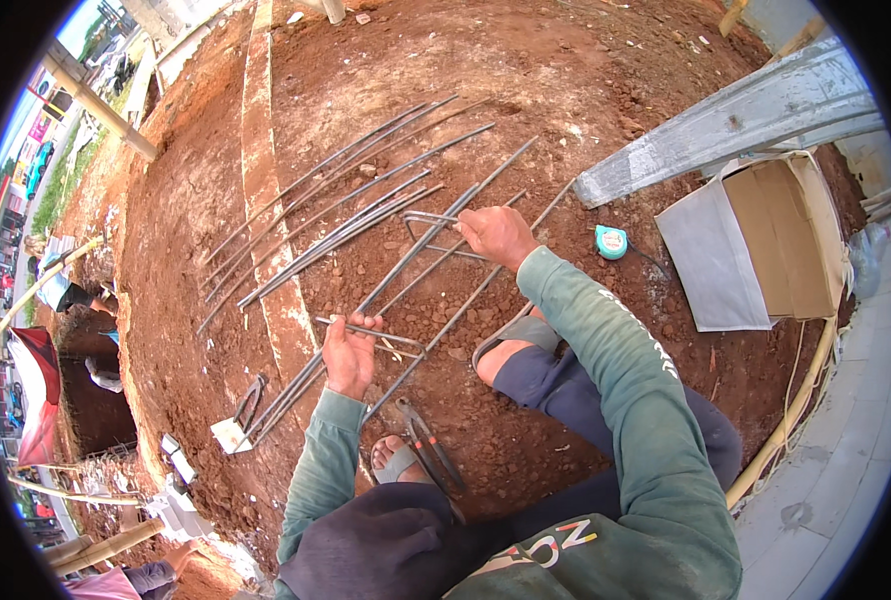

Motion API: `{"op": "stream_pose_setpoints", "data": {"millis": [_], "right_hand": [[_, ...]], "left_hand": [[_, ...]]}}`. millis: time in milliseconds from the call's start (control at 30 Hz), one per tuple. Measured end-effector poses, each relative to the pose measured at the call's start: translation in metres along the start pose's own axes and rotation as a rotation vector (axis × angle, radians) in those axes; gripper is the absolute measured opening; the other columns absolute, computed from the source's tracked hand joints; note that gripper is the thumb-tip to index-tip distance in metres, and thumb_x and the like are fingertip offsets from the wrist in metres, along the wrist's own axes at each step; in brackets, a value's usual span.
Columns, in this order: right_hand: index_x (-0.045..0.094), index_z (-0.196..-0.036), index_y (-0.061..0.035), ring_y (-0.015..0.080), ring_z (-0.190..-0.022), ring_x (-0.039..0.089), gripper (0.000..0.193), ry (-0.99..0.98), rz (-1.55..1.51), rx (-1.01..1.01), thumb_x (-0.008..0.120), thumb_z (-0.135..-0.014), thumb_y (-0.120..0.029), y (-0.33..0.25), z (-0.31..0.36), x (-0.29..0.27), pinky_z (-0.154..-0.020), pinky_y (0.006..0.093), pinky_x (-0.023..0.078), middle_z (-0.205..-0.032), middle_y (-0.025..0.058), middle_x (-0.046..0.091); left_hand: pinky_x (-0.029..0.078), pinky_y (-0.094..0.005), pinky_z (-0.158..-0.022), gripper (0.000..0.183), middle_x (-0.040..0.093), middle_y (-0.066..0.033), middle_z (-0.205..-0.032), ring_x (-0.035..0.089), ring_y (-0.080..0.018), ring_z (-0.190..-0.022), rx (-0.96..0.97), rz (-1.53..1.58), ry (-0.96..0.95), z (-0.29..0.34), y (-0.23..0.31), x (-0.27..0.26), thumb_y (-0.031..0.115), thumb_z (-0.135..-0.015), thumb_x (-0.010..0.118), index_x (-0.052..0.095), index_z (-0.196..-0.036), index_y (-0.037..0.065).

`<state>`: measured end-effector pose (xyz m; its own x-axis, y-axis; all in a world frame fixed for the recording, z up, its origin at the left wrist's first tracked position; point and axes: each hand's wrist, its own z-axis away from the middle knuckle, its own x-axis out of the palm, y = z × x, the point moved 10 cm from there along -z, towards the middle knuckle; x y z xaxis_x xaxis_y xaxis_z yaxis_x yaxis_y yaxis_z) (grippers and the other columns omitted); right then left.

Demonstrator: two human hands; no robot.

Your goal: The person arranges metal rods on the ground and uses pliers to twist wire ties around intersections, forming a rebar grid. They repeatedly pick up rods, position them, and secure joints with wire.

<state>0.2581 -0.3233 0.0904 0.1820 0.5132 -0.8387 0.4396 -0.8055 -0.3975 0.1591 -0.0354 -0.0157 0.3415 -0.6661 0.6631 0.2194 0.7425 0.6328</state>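
Ahead of me several thin steel bars lie slantwise over the red soil. My left hand is closed on a bent steel stirrup that surrounds some of the bars. A second stirrup is pinched in my right hand, farther up the same bars. Between the two stirrups the long steel bars run from lower left to upper right. To their left lies a separate group of loose bars. By my sandalled foot rest pincers with orange-and-black handles, touched by neither hand.
A teal tape measure sits right of my right hand. Beyond it stand an open cardboard box and a grey beam. Another hand tool lies at left by a white block. A pit and other people are far left.
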Motion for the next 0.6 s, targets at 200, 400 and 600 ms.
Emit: {"op": "stream_pose_setpoints", "data": {"millis": [200,400,600], "right_hand": [[0.063,-0.085,-0.0088,0.0369,-0.067,0.065,0.015,0.032,-0.022,-0.05,0.063,-0.09,-0.023,-0.016,-0.004,-0.006,-0.06,0.049,0.051,-0.069,0.015,0.064],[0.062,-0.084,-0.0078,0.0382,-0.068,0.064,0.015,0.052,-0.089,-0.103,0.064,-0.089,-0.022,-0.034,-0.027,-0.005,-0.06,0.0496,0.05,-0.069,0.015,0.064],[0.061,-0.082,-0.0078,0.0402,-0.068,0.064,0.017,-0.074,-0.039,-0.111,0.062,-0.089,-0.023,-0.023,-0.029,0.014,-0.061,0.0514,0.05,-0.067,0.0178,0.063]], "left_hand": [[0.049,-0.0412,-0.083,0.02,0.048,-0.0072,-0.083,0.048,-0.019,-0.075,0.027,0.031,0.032,0.001,0.015,-0.005,0.021,-0.106,0.038,0.044,-0.093,0.007],[0.05,-0.0403,-0.077,0.016,0.046,-0.0066,-0.084,0.047,-0.018,-0.073,0.094,0.039,0.027,-0.014,0.039,-0.007,0.019,-0.105,0.038,0.041,-0.093,0.008],[0.053,-0.0476,-0.088,0.015,0.053,-0.0103,-0.089,0.056,-0.0233,-0.081,0.003,0.048,0.071,-0.018,0.015,-0.02,0.019,-0.105,0.04,0.043,-0.097,0.006]]}}
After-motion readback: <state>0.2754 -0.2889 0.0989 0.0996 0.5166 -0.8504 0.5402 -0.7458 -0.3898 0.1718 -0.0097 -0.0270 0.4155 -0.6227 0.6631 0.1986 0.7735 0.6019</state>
